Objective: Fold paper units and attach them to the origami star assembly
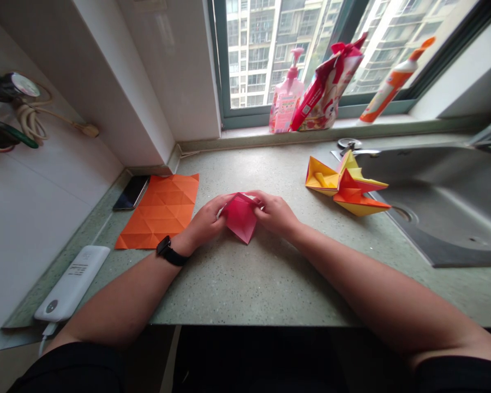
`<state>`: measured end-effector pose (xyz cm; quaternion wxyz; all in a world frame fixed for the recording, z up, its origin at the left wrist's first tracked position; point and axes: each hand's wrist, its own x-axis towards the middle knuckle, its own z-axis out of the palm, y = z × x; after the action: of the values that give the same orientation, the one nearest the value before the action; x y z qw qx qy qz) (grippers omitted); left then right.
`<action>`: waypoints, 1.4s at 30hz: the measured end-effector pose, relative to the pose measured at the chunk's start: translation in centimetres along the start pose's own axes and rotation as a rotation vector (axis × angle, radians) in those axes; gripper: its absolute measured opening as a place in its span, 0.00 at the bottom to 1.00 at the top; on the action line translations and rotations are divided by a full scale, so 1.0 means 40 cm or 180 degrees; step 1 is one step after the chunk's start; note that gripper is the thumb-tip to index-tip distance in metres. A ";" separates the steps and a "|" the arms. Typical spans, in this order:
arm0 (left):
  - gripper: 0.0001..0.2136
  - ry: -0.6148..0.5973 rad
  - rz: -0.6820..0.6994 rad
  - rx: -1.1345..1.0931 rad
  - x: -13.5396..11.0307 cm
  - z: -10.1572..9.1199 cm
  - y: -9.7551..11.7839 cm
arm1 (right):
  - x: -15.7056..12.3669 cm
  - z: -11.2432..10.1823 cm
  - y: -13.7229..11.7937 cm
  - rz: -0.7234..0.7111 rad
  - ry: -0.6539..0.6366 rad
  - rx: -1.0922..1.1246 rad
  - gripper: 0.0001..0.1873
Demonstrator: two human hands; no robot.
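Between my two hands is a folded piece of pink-red origami paper [242, 217], its pointed lower corner facing me over the counter. My left hand [208, 220], with a black watch on the wrist, pinches its left edge. On the opposite side, my right hand [276, 214] grips the right edge with thumb and fingers. Parts of the fingertips are hidden behind the paper. Left of my left hand lies an orange sheet [159, 210] covered in crease lines. To the right stands a yellow and orange folded paper model [346, 185] with several pointed parts.
A steel sink [454, 202] is set into the counter [253, 289] at right. A phone [131, 192] and a white power bank [72, 284] with a cable lie at left. The windowsill holds a pink pump bottle [286, 101], a red bag [329, 87] and an orange-white bottle [393, 87].
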<state>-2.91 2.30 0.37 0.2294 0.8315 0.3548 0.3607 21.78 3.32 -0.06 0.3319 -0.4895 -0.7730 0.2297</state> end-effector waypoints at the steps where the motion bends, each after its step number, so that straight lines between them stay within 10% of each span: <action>1: 0.23 -0.0016 0.0003 0.0052 0.001 -0.002 -0.001 | 0.002 -0.001 0.005 0.0018 0.0005 -0.0008 0.26; 20: 0.30 -0.0656 0.0298 0.1176 -0.024 -0.014 -0.060 | 0.025 -0.013 0.069 -0.0839 -0.0394 -0.0390 0.21; 42: 0.24 -0.0562 -0.0521 0.1408 -0.001 -0.011 0.032 | 0.003 -0.017 0.008 -0.0877 -0.0974 -0.1225 0.27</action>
<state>-2.73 1.51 1.46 0.1003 0.8583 0.4698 0.1805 22.44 3.58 0.20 0.1404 -0.3934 -0.9028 0.1026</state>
